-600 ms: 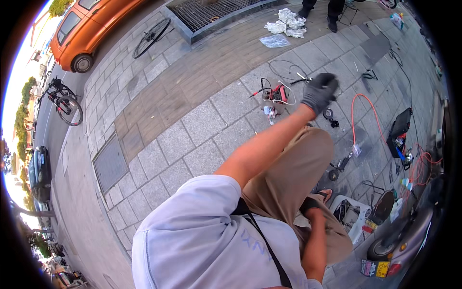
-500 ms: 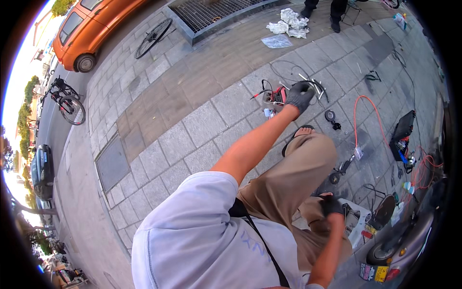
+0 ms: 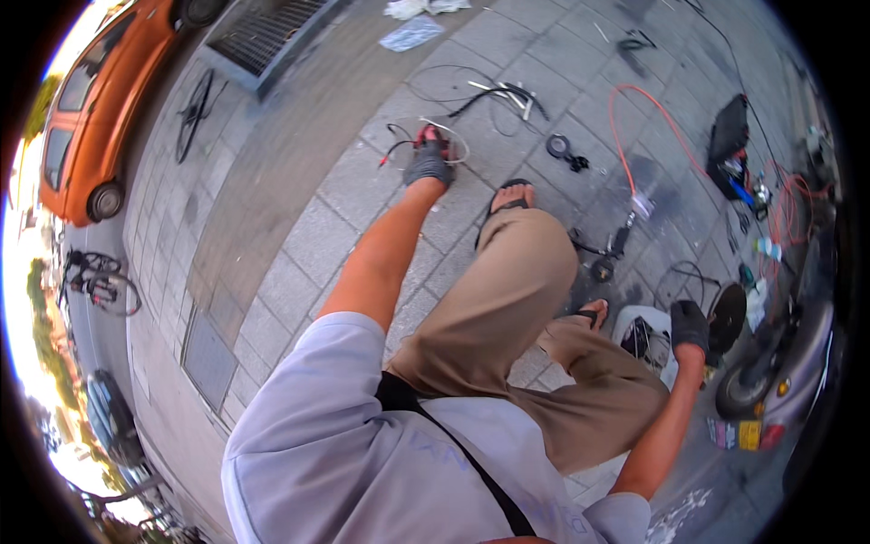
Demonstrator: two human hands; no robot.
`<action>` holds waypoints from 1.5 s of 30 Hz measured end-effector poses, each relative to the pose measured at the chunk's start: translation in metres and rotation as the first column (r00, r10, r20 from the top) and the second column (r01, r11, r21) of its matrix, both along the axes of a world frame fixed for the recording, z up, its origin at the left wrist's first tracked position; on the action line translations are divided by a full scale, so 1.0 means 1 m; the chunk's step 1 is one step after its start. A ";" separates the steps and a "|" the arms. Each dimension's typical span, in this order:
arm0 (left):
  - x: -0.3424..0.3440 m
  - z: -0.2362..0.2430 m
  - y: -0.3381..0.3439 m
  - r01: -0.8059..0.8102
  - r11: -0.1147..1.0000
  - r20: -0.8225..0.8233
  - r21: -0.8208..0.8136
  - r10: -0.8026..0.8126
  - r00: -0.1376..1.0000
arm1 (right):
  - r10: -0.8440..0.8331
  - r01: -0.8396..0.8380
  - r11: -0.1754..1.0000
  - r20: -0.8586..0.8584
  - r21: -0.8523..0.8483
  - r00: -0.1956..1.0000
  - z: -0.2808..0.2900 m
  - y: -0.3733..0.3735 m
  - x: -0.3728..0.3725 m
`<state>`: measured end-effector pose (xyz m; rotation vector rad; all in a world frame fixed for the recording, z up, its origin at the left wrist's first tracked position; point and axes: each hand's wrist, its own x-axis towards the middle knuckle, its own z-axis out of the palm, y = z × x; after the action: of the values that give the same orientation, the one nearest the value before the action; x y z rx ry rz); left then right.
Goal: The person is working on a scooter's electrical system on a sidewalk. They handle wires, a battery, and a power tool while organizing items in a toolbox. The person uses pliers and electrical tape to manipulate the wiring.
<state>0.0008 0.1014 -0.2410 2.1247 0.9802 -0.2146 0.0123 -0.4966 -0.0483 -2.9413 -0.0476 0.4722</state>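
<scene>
My left hand (image 3: 428,166), in a dark grey work glove, is closed over a red multimeter (image 3: 437,136) on the paving. Its thin leads, one red-tipped, and a pale cable curl around it. The glove hides part of the meter. My right hand (image 3: 689,325), gloved too, is a fist beside a dark round disc (image 3: 727,319); what it holds, if anything, is hidden. Left of the fist is a white container (image 3: 625,319) with tangled dark and metal parts. Beyond the meter lie a black cable (image 3: 480,98) and several white sticks (image 3: 515,98).
A black tape roll (image 3: 558,146), an orange hose (image 3: 657,113) joined to a black tool (image 3: 621,240), and an open black toolbox (image 3: 728,150) lie ahead. A parked scooter (image 3: 788,381) stands at right. My sandalled feet are between the hands. Far left: an orange car (image 3: 118,91).
My left hand has moved from beside the white sticks and black cable onto the red multimeter. My right hand has gone from by my leg to beside the dark disc. The view has shifted.
</scene>
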 end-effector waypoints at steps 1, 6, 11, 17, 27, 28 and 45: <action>-0.005 0.001 -0.001 0.012 0.994 0.024 0.105 -0.015 1.000 | 0.014 -0.017 0.999 -0.056 -0.046 0.998 -0.008 -0.003 0.005; -0.012 0.023 -0.009 0.233 0.912 -0.117 0.339 -0.205 0.972 | -0.008 0.005 0.999 -0.051 -0.052 0.999 -0.009 0.010 0.007; -0.026 0.010 -0.014 0.231 0.910 -0.085 0.344 -0.215 0.973 | -0.011 0.006 0.998 -0.087 -0.058 0.996 0.008 0.008 -0.003; -0.032 -0.016 0.026 -0.291 0.798 0.343 -0.528 0.514 0.786 | 0.014 -0.019 0.999 -0.101 -0.042 0.995 0.013 0.012 0.003; -0.112 0.070 0.061 -0.347 0.735 0.121 -0.582 0.501 0.857 | -0.581 0.390 0.617 0.061 0.684 0.812 0.022 -0.051 0.020; -0.125 0.075 0.065 -0.363 0.720 0.093 -0.592 0.508 0.856 | -0.619 0.370 0.537 0.056 0.758 0.784 0.028 -0.076 0.030; -0.263 0.089 0.123 -0.317 0.874 -0.132 -0.368 0.289 0.948 | -0.635 0.160 -0.419 -0.414 0.894 0.652 0.101 -0.149 0.043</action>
<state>-0.2618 0.2249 -0.1524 1.5911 1.1920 -0.3018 0.0553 -0.6461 0.0523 -1.0107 0.5086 -0.2500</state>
